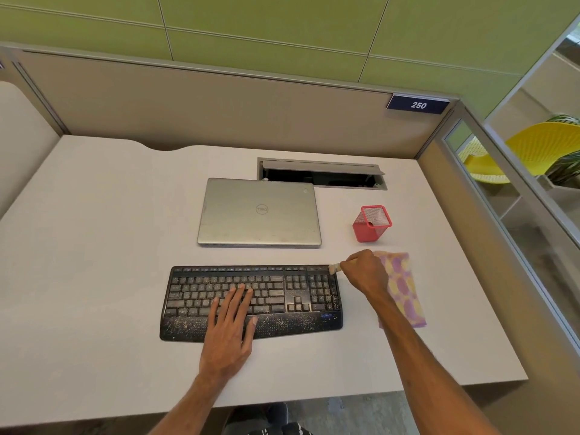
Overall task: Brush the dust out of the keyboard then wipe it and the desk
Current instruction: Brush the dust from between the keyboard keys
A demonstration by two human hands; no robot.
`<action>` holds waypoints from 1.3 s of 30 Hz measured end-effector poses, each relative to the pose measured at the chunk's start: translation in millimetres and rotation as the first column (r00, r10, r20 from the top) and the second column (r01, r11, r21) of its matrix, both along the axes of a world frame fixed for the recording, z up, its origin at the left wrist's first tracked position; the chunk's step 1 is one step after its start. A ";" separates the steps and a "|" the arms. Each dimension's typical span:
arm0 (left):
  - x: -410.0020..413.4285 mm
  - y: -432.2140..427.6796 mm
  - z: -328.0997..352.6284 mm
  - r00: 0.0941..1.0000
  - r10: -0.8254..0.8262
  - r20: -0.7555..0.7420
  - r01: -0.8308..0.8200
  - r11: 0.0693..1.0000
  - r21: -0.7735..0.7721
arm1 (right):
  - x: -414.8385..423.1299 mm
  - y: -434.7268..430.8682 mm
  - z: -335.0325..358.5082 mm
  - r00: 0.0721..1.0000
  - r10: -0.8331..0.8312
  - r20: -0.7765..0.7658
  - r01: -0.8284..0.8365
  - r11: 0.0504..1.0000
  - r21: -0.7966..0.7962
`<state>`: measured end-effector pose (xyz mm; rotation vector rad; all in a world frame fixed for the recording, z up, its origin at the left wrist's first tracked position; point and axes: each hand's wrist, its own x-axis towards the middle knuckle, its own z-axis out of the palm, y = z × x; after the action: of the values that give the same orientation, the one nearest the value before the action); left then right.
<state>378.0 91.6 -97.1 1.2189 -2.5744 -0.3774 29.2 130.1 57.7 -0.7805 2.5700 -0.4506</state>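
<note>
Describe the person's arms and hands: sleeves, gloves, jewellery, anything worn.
Both forearms are bare up to the frame's bottom edge, so no sleeves show. The left hand and right hand wear no gloves, and no rings, watch or bracelets are visible. Fingers are long and slim, with short nails.

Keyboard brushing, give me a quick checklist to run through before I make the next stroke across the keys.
1. Brush in the right hand, bristles at the keyboard's far right corner: ok.
2. Keyboard steadied: left hand lies flat on the keys and palm rest: ok.
3. Dust still to clear: specks cover the keys and palm rest: not ok, so keep brushing.
4. Cloth ready for wiping: it lies on the desk just right of the keyboard: ok.
5. Laptop protected from dust: lid shut, behind the keyboard: ok.
6. Grip on the brush handle: hidden by the fingers: cannot tell.
</note>
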 end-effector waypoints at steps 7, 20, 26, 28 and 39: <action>0.0 -0.3 -1.2 1.000 -0.001 0.008 0.001 1.000 0.002 | -10.0 2.0 8.5 0.964 0.253 -0.085 -0.236 0.956 0.174; -0.9 0.3 0.2 1.000 0.000 0.013 0.000 1.000 -0.008 | 11.8 -7.8 8.8 0.660 0.705 -0.260 -0.664 0.709 0.238; -0.8 -0.2 -0.4 1.000 0.003 0.011 -0.003 1.000 -0.009 | 11.9 -10.1 24.2 0.665 0.695 -0.273 -0.664 0.717 0.210; 0.1 0.3 -0.5 1.000 0.002 0.009 -0.002 1.000 -0.016 | 2.9 -8.8 28.4 0.660 0.693 -0.290 -0.633 0.721 0.282; 0.1 0.8 2.4 1.000 -0.004 -0.007 0.004 1.000 -0.013 | 28.1 -11.4 18.8 0.745 0.644 -0.174 -0.629 0.765 0.137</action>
<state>378.1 92.4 -94.8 1.2060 -2.5703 -0.3646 57.3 118.7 76.5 -1.6752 2.2664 -0.0533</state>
